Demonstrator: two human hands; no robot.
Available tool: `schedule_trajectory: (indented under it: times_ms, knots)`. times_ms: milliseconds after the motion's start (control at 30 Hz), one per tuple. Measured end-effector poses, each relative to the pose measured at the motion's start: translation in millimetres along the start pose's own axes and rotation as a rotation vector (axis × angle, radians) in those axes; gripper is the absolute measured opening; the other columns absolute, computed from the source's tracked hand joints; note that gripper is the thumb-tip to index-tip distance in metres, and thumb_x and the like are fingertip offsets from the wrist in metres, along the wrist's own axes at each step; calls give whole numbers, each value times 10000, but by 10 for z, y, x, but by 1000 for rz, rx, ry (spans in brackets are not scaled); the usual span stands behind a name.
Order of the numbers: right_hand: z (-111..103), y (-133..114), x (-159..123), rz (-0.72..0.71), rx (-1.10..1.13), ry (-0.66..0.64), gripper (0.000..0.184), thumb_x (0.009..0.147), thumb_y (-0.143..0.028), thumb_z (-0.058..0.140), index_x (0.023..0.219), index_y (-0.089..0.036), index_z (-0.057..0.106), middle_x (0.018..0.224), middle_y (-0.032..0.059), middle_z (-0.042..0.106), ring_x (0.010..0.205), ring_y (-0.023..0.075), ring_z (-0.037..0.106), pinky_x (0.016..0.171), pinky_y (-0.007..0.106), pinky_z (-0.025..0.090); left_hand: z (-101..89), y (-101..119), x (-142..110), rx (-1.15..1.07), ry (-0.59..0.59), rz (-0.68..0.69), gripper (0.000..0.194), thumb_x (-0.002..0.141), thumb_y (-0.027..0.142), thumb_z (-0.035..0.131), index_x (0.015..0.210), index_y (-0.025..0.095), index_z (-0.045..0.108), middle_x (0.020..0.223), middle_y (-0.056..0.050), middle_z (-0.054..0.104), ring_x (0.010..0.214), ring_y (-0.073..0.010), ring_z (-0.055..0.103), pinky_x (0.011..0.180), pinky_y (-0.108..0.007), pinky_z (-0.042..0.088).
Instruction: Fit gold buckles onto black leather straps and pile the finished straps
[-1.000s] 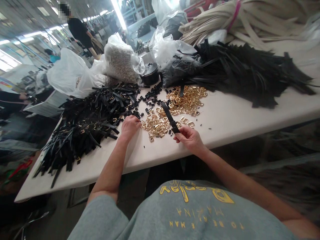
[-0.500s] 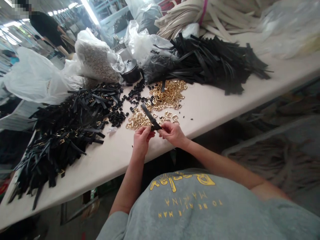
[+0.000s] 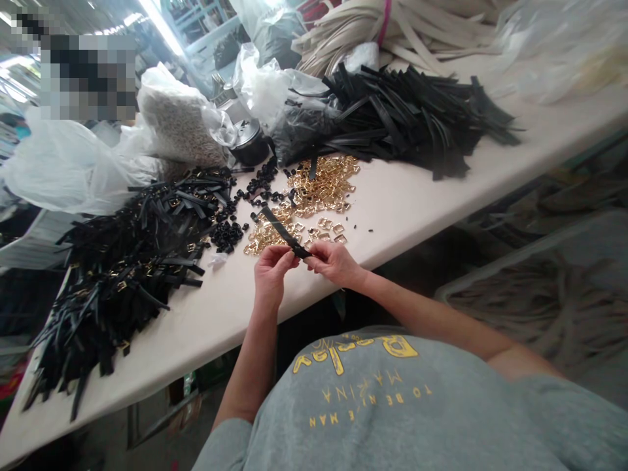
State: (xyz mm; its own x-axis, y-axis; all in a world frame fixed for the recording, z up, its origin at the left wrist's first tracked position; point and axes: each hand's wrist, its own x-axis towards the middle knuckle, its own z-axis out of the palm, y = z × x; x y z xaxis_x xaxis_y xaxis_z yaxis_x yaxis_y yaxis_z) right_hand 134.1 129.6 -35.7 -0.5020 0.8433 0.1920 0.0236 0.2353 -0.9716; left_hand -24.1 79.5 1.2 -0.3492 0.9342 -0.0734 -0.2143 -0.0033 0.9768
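Strap (image 3: 278, 226): free end toward far edge of tabletop (image 3: 417, 203), long axis slanting leftward; left hand (image 3: 271, 268), right hand (image 3: 342, 265) adjacent, fingers of both clamped on near end

Black strap (image 3: 279, 226), leather-like, softly matt; gold buckles (image 3: 324, 184), glossy metal; tabletop (image 3: 397, 212), smooth; bag (image 3: 61, 167), crinkled translucent plastic

We look out from one camera on the person's head, facing forward and down. Right below us, the grey shirt (image 3: 367, 409) fills the bottom of our view at close range. The fingers (image 3: 286, 261) lie near its centre, a little farther off. The bench (image 3: 407, 212) crosses aslant, climbing rightward; beyond it we see a strip light (image 3: 161, 26) at upper left.
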Motion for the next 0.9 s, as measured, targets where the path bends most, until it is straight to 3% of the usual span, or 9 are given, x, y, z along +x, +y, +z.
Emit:
schedule_trajectory:
  times_ms: [167, 300, 500, 700, 900]
  knots:
    - [-18, 6, -13, -11, -51, -47, 163, 869, -331, 623, 811, -179, 616, 651, -18, 636, 562, 98, 557, 553, 217, 401, -88, 164, 52, 207, -151, -5, 256, 618, 327, 869, 784, 167, 758, 741, -44, 746, 611, -129, 661, 637, -271, 559]
    - [-19, 16, -15, -11, -42, -51, 156, 872, -321, 618, 822, -173, 615, 677, -6, 662, 582, 104, 590, 568, 215, 424, -93, 156, 67, 252, -227, -44, 245, 590, 295, 876, 766, 174, 755, 716, -30, 742, 601, -123, 643, 624, -264, 548]
    - [-3, 39, 9, -21, 42, -65, 96, 858, -244, 582, 898, -176, 637, 746, 2, 681, 643, 123, 647, 629, 240, 503, -73, -12, 50, 262, -173, 7, 207, 616, 271, 849, 774, 182, 750, 689, -14, 720, 550, -101, 595, 571, -238, 504]
    - [-46, -11, 13, -87, 55, -97, 217, 833, -150, 524, 999, -184, 659, 842, 5, 682, 728, 132, 655, 722, 266, 531, -69, -103, 53, 413, -154, 137, 154, 662, 239, 819, 805, 199, 776, 780, -33, 732, 612, -114, 609, 598, -227, 490]
    - [-53, -66, 25, -36, 83, -46, 195, 850, -330, 599, 927, -161, 656, 744, 10, 676, 636, 131, 631, 617, 258, 511, -10, -114, -1, 355, -150, 108, 184, 663, 246, 816, 834, 193, 776, 782, -36, 731, 667, -139, 653, 663, -255, 524]
